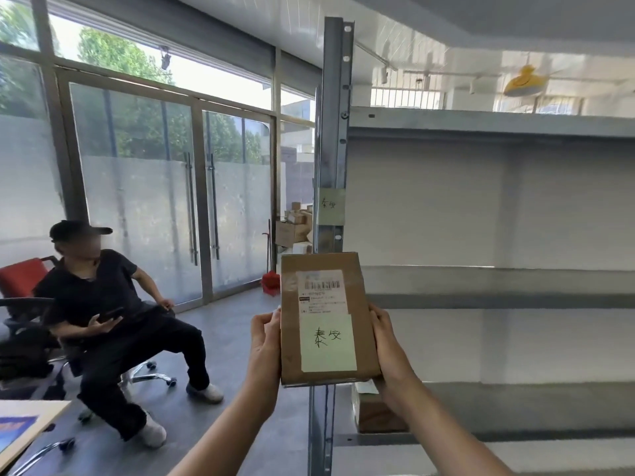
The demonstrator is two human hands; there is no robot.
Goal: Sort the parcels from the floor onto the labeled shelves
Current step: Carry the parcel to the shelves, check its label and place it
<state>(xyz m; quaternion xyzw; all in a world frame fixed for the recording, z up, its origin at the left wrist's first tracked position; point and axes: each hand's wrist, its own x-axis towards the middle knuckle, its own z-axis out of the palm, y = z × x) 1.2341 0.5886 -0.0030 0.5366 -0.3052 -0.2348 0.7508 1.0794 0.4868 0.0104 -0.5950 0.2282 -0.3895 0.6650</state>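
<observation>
Parcel (328, 317) held up by the post (335, 132), not yet shelved.
Left hand (264, 338) and right hand (388, 341) grip its sides; its note (328, 341) seems to match the label (330, 206); one box (378, 413) sits on a lower shelf (481, 438).

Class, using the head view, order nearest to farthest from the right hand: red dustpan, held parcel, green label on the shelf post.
1. parcel, held by the right hand.
2. green label, on post above.
3. red dustpan, left by door.

Glass doors (192, 207), grey floor (233, 324), red chair (22, 276), daylight thru windows (120, 53)
</observation>
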